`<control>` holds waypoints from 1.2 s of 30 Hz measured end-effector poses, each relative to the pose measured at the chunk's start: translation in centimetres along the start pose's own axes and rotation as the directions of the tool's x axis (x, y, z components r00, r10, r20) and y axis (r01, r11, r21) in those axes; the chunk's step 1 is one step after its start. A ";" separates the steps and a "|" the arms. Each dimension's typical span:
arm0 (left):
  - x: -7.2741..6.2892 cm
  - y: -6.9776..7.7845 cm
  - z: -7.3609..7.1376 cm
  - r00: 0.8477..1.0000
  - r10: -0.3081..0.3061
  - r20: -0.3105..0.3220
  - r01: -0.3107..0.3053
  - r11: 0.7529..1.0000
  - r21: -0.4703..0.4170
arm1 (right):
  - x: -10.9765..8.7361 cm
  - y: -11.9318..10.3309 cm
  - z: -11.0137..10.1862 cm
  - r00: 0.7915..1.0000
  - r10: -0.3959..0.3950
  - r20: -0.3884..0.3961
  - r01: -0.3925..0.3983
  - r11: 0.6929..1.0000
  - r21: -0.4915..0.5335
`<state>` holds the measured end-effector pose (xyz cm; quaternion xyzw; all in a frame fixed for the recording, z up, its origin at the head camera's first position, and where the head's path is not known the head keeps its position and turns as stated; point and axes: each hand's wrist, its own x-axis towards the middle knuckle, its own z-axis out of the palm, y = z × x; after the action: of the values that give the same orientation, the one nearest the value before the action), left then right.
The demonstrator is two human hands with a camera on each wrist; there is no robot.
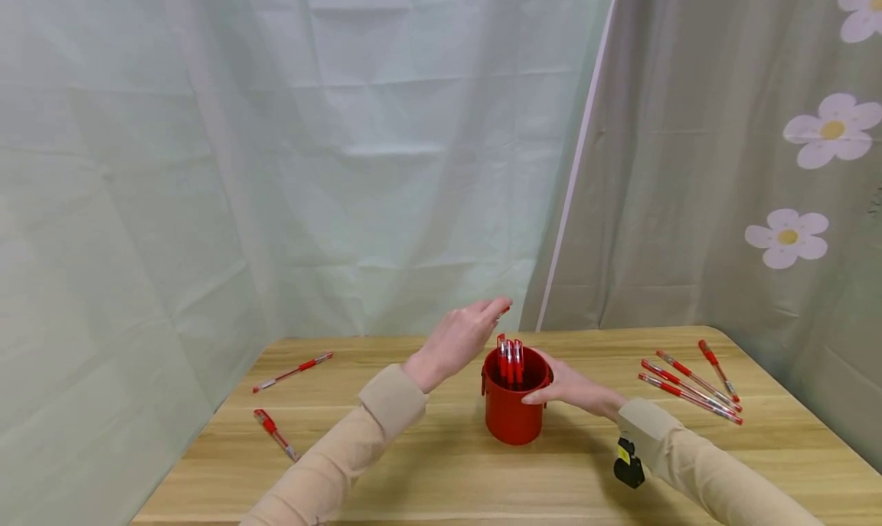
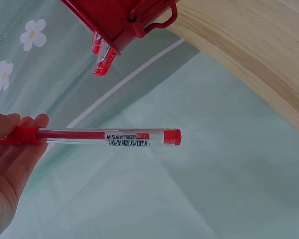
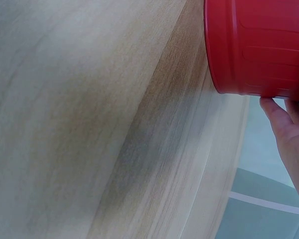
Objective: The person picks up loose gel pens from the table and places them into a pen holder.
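Pen (image 2: 89, 135) in fingers (image 2: 26, 163) shows barcode (image 2: 127, 143) (left wrist view only)

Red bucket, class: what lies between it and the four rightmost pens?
The right hand, holding the bucket, then bare tabletop; the head view shows this.

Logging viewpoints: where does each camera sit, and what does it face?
Head: head-worn, facing forward and down at the table; left hand, right hand and sleeves show.
Left wrist: on that wrist, facing the held pen; left hand shows.
Right wrist: on that wrist, facing table and red cup; right hand shows.
Both wrist views share the red cup.
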<state>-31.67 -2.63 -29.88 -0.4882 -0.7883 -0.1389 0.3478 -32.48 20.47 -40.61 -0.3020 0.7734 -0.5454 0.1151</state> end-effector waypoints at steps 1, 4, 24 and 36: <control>0.1 0.0 0.0 1.000 -0.001 -0.001 0.001 1.000 -0.011 | 0.0 0.0 0.0 1.000 -0.001 -0.001 0.001 1.000 0.000; 0.3 0.1 0.0 1.000 -0.003 -0.017 0.002 0.999 -0.042 | 0.0 0.1 0.0 1.000 0.000 -0.004 0.000 1.000 -0.003; 2.0 0.4 -1.0 0.982 -0.086 -0.168 0.040 0.964 -0.261 | 0.0 -0.4 0.0 1.000 0.000 -0.007 0.000 1.000 0.013; 2.2 0.2 -0.7 0.970 -0.197 -0.145 0.142 0.936 -0.323 | -0.1 -0.6 0.1 1.000 0.004 0.006 -0.004 1.000 0.012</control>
<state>-31.80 -1.41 -27.91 -0.4526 -0.7624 -0.3328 0.3213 -32.17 20.36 -40.14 -0.3016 0.7704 -0.5487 0.1202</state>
